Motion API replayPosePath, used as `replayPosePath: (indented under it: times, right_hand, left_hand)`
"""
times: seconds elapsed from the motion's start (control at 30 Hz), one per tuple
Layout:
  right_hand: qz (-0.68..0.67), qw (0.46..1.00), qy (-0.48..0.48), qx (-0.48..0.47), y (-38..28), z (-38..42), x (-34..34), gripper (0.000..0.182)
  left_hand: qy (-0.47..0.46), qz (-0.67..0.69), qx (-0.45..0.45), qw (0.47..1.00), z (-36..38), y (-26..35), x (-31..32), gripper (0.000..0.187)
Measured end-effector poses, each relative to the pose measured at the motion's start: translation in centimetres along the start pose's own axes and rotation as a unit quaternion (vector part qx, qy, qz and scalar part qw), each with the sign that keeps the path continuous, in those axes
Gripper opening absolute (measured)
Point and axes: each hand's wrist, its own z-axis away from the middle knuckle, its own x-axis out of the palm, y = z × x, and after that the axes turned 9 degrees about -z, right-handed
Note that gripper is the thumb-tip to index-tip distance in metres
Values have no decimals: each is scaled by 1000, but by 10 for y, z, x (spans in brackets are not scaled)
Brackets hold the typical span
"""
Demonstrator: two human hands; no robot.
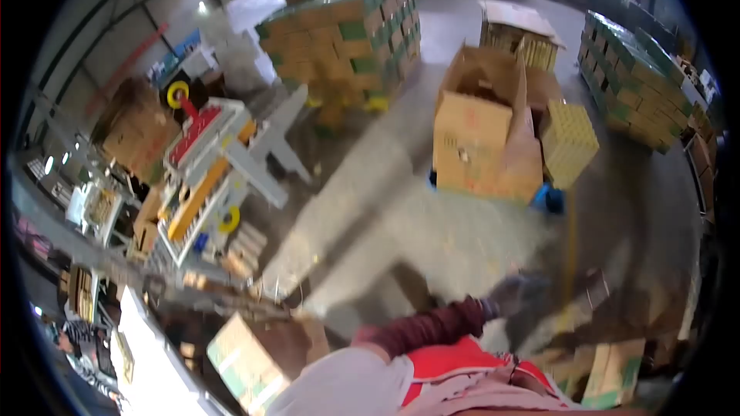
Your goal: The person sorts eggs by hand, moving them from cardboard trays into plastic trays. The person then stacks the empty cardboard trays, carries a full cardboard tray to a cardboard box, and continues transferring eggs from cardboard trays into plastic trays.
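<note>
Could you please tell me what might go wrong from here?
The large cardboard box stands open with its flaps raised, so the dark red sleeve or the outstretched hand might catch on a flap if the person works close to it. The yellowish block beside that box could perhaps tip if knocked. The tall stack of cartons might shed one if something bumps it.
</note>
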Motion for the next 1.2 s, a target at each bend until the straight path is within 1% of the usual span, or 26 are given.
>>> replayPosePath:
  times: [0.07,0.17,0.23,0.27,0.3,0.33,0.4,0.43,0.47,0.5,0.53,0.57,0.63,0.7,0.73,0.77,0.8,0.83,0.87,0.9,0.93,0.97,1.03,1.1,1.17,1.2]
  right_hand:
    - [35,999,14,6,-30,-39,-4,37]
    - [190,981,19,-37,-58,-59,-22,39]
    - [296,949,43,-101,-111,-73,-31,41]
    - [330,927,71,-165,-162,-98,-38,41]
    - [354,899,108,-234,-227,-127,-43,42]
    - [368,864,151,-308,-306,-150,-43,43]
    - [377,783,198,-454,-489,-158,-20,41]
    - [304,753,206,-546,-556,-167,-3,43]
    - [301,723,216,-583,-613,-161,21,41]
    - [283,725,184,-600,-663,-150,44,45]
    - [296,724,165,-601,-701,-166,71,50]
    - [320,709,109,-618,-731,-200,95,64]
    - [438,733,101,-511,-775,-226,142,80]
    - [468,761,85,-442,-791,-262,174,91]
    - [472,778,58,-410,-792,-276,184,94]
    - [455,833,-33,-312,-813,-251,183,86]
    - [409,851,-68,-321,-805,-250,182,80]
    - [441,834,-120,-311,-806,-215,173,81]
    - [436,827,-253,-249,-799,-216,177,88]
    - [350,856,-357,-133,-796,-195,172,86]
    - [216,874,-434,-38,-786,-194,171,61]
    - [225,849,-477,-41,-784,-220,173,51]
    - [-107,825,-552,-54,-759,-305,179,37]
    - [-171,862,-469,92,-830,-316,153,30]
    - [-193,890,-351,219,-900,-316,122,24]
    - [-189,923,-287,172,-889,-349,129,23]
  left_hand:
    - [-58,-167,2,984,-41,-33,-33,42]
    - [-82,-40,-95,991,-31,-82,-95,42]
    - [-81,-149,-146,975,-21,-75,-175,42]
    - [-72,-190,-256,945,-2,-88,-201,44]
    - [-34,-84,-433,897,12,-96,-227,45]
    - [-37,-137,-375,916,39,-105,-256,45]
    - [21,-162,-369,915,86,-131,-291,45]
    - [78,-131,-420,895,104,-152,-299,45]
    - [135,-96,-469,867,111,-169,-305,45]
    - [170,-86,-487,852,108,-180,-313,42]
    - [170,-82,-478,858,89,-185,-326,40]
    - [173,-76,-469,863,61,-198,-336,39]
    - [224,33,-430,874,-56,-170,-371,38]
    - [226,90,-396,886,-171,-156,-418,36]
    - [218,107,-341,908,-224,-155,-438,36]
    - [204,122,-287,928,-267,-164,-461,35]
    - [200,142,-265,933,-304,-189,-483,35]
    - [206,171,-236,934,-347,-217,-494,35]
    - [191,162,-214,944,-402,-229,-498,37]
    - [167,150,-211,951,-448,-242,-499,39]
    - [123,173,-226,951,-487,-276,-489,39]
    - [82,194,-226,951,-530,-314,-473,40]
    - [64,204,-318,924,-576,-435,-413,39]
    - [120,-47,-346,929,-584,-486,-376,47]
    - [96,-187,-385,899,-565,-519,-357,48]
    - [70,-224,-407,883,-540,-528,-355,48]
